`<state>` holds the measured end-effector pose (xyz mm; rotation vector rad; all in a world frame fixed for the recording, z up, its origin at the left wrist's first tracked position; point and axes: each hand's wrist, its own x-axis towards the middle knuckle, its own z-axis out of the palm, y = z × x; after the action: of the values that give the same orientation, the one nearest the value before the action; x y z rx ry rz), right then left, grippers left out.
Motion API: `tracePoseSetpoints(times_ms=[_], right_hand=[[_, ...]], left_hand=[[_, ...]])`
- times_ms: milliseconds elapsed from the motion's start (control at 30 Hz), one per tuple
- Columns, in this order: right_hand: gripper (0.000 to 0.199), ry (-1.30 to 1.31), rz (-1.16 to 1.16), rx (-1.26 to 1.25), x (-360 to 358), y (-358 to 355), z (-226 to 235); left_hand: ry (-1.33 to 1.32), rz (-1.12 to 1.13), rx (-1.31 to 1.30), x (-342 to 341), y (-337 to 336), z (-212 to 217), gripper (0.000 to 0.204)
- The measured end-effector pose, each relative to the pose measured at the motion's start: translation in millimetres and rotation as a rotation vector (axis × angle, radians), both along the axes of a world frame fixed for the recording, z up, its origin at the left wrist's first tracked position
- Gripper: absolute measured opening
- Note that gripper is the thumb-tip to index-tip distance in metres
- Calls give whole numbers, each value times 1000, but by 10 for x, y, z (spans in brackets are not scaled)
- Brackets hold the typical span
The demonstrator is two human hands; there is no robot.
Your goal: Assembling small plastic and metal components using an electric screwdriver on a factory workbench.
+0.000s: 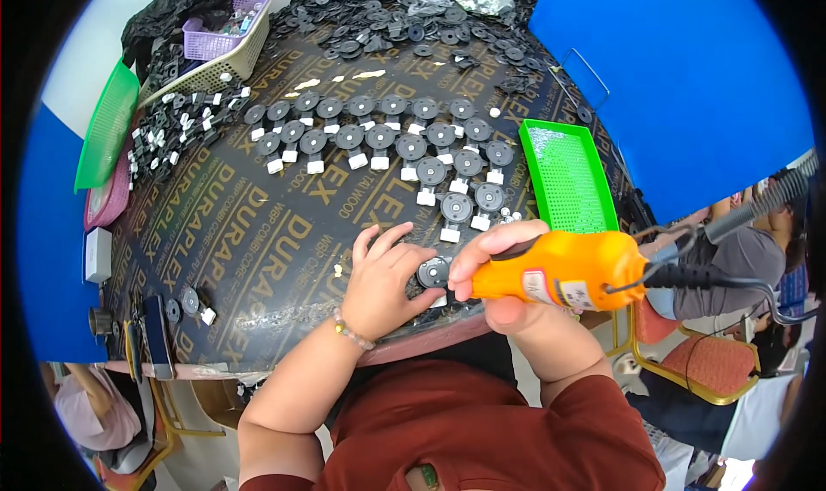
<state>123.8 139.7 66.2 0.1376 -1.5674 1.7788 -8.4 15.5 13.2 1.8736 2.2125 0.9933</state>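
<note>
Head view: our right hand has a closed grip on an orange driver just on the near side of the green tray, nose pointing left to a disc. Our left hand pinches that disc between thumb and forefinger over the table, nearer us and left of the tray. We cannot tell whether the driver's tip touches it. More discs lie in rows left of the tray; beyond them sits a heap of black parts.
</note>
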Motion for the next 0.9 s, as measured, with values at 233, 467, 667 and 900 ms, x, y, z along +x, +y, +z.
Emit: tracePoseSetpoints(times_ms=[233, 467, 667, 900], right_hand=[[60, -37, 47, -6, -76, 26, -86], [56, -60, 101, -13, -130, -60, -120], [60, -46, 84, -255, -146, -118, -95], [64, 122, -201, -35, 477, 391, 86]], left_hand=[[11, 0, 11, -9, 12, -27, 46], [13, -7, 42, -14, -17, -44, 43], [84, 46, -54, 14, -192, 114, 43], [229, 633, -364, -807, -1293, 509, 41]])
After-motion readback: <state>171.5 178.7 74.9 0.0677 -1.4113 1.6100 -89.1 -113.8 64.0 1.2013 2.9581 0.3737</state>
